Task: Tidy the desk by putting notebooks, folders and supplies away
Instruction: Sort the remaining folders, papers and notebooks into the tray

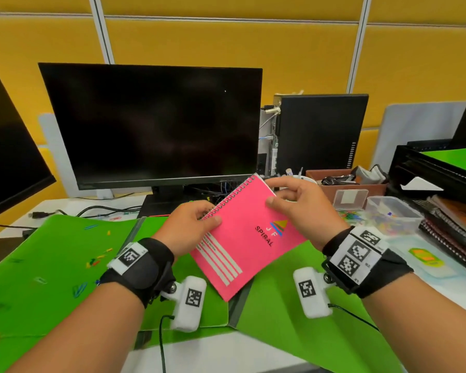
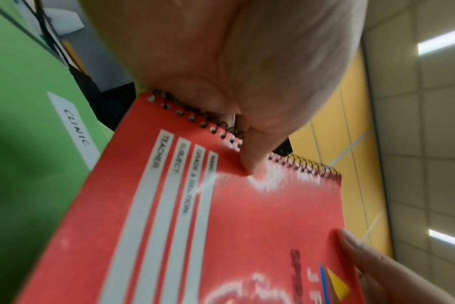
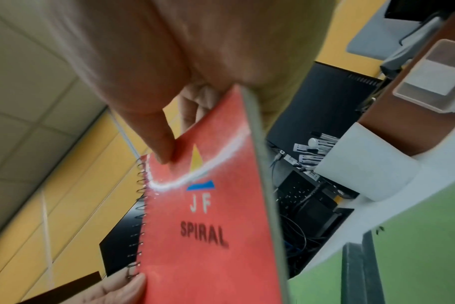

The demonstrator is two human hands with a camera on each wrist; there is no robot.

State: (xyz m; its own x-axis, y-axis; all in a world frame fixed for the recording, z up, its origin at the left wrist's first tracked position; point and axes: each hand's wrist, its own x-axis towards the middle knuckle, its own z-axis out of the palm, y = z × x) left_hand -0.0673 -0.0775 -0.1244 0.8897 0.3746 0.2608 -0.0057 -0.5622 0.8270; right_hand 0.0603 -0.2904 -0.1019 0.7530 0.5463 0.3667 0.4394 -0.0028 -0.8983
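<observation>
A dark monitor (image 1: 151, 125) is standing at the back of the white tabletop (image 1: 253, 351), with a black computer tower (image 1: 320, 133) rising to its right. Green folders (image 1: 59, 265) are lying spread open across the near tabletop, scattered with coloured paper clips (image 1: 93, 261); one folder is bearing a white label reading "CLINIC" (image 2: 75, 131). A black stacked tray (image 1: 436, 168) is sitting at the far right, with clear plastic boxes (image 1: 393, 215) of supplies just beside it. Above the folders, both hands are holding up a pink spiral notebook (image 1: 248, 238), its cover tilted and its wire binding running along the upper left edge. The left hand (image 1: 189, 224) is gripping the notebook at the binding, its thumb pressing flat on the cover and its curled fingers (image 1: 199, 208) wrapping behind. The right hand (image 1: 304, 208) is pinching the notebook's top corner and right edge, thumb on the cover near the printed logo, its fingers (image 1: 285, 183) bending over the far edge.
</observation>
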